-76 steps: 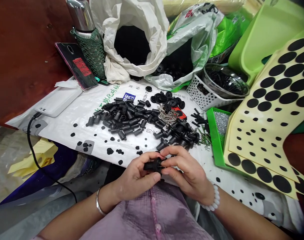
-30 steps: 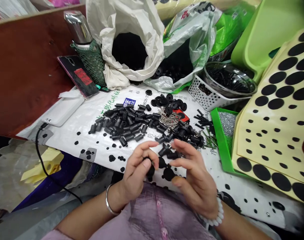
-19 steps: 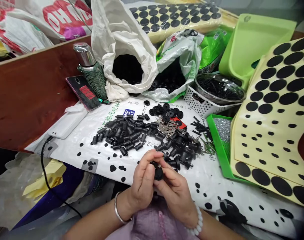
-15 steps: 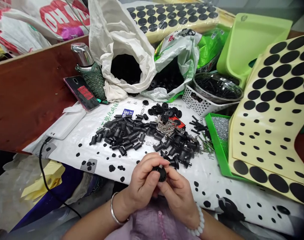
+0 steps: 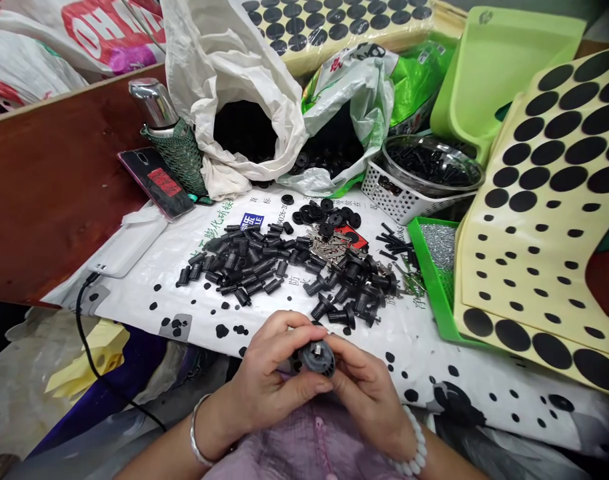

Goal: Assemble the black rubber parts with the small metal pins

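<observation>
Close to my body, both hands grip one black round plastic part [image 5: 318, 358] with a small metal piece at its centre. The fingers and thumb of my left hand [image 5: 277, 373] are wrapped around its left side. From the right, the fingertips of my right hand [image 5: 367, 387] pinch its edge. Beyond the hands lies a pile of black cylindrical plastic pieces [image 5: 244, 260]. Nearer the right are black flanged pieces [image 5: 351, 293], beside small metal clips [image 5: 330, 245]. Several black discs [image 5: 327, 212] lie behind the clips.
At the back stand a white bag [image 5: 234, 73] and a green-white bag [image 5: 379, 100] of black parts. A perforated basket [image 5: 399, 197] carries a clear bowl. A green tray [image 5: 437, 293] and dotted sticker sheets [image 5: 529, 260] are right; a phone [image 5: 157, 183], bottle [image 5: 157, 107] and power bank [image 5: 131, 247] left.
The round part has turned so its face with the metal centre shows toward me. My hands have moved slightly lower, and the left fingers have shifted around it. The view has tilted a little.
</observation>
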Available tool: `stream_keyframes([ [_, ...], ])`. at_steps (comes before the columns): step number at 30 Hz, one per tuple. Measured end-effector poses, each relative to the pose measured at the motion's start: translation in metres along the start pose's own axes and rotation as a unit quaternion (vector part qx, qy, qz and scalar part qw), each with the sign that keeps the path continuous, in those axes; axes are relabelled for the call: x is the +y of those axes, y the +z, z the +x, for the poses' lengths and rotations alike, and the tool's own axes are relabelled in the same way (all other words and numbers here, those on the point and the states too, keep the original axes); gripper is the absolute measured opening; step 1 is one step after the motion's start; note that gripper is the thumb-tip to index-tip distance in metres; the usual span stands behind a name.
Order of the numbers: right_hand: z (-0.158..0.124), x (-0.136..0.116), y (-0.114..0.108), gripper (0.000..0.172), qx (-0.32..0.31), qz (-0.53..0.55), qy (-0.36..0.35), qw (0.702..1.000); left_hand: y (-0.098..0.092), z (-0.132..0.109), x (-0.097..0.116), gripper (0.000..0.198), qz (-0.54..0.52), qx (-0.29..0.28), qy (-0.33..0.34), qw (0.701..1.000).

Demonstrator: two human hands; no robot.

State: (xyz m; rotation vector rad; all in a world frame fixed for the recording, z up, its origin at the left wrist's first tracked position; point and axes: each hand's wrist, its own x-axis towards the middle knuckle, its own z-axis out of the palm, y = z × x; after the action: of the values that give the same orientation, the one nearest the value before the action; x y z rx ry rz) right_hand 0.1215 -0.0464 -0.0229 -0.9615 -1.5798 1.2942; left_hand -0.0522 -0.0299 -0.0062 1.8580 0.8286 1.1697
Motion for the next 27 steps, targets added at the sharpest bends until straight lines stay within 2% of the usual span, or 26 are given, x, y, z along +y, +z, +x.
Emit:
stream_keyframes([
  [4, -0.002, 0.002, 0.002, 0.022, 0.027, 0.030, -0.006, 0.999, 0.008, 0.007, 0.005, 0.040, -0.006, 0.050, 0.016, 0.999],
  [9, -0.005, 0.007, 0.004, 0.023, 0.120, -0.016, -0.095, 0.988, 0.022, 0.011, 0.008, 0.037, 0.003, 0.098, -0.009, 0.995],
  [12, -0.006, 0.013, 0.002, 0.022, 0.156, -0.065, -0.135, 0.976, 0.027, 0.010, 0.006, 0.036, -0.010, 0.100, -0.030, 0.994],
  [15, -0.007, 0.019, 0.000, 0.022, 0.174, -0.076, -0.131, 0.973, 0.029, 0.009, 0.005, 0.037, -0.040, 0.082, -0.044, 0.995],
  [19, -0.007, 0.023, -0.002, 0.023, 0.177, -0.087, -0.110, 0.974, 0.028, 0.010, 0.004, 0.033, -0.074, 0.070, -0.041, 0.994],
  [22, -0.007, 0.021, -0.004, 0.028, 0.171, -0.121, -0.123, 0.970, 0.025, 0.012, 0.005, 0.026, -0.049, 0.074, -0.040, 0.995],
  [25, -0.008, 0.016, -0.006, 0.031, 0.132, -0.130, -0.110, 0.977, 0.020, 0.014, 0.005, 0.027, -0.008, 0.066, -0.026, 0.997],
  [27, -0.008, 0.012, -0.007, 0.030, 0.101, -0.091, -0.073, 0.988, 0.018, 0.014, 0.004, 0.028, 0.017, 0.064, -0.012, 0.998],
])
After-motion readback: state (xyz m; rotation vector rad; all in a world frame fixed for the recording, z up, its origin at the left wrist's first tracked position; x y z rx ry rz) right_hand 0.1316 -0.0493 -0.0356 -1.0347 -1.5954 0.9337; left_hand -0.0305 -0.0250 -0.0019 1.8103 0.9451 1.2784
